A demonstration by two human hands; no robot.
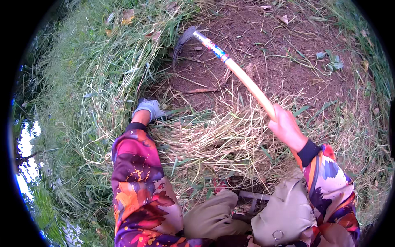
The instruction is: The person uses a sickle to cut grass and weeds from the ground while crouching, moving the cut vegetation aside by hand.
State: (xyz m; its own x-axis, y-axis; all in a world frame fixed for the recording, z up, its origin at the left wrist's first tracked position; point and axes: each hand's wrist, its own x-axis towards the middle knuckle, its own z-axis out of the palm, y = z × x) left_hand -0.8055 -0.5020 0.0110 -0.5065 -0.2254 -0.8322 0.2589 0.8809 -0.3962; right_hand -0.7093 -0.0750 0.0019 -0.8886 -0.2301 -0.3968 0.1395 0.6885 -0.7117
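Note:
My right hand (284,125) is closed around the lower end of the wooden handle of a sickle (248,81). The curved metal blade (183,40) points to the upper left, its tip down beside the edge of the tall grass (123,68). My left hand (149,108), in a light grey-blue glove, is at the foot of that grass, left of a pile of cut dry grass (216,136). Grass partly hides its fingers, and whether they grip any stems cannot be made out.
Bare brown soil (234,37) with scattered stems and dry leaves lies ahead. A small leafy plant (334,63) is at the right. My knees (213,213) are close to the cut grass. Taller grass borders the soil on both sides.

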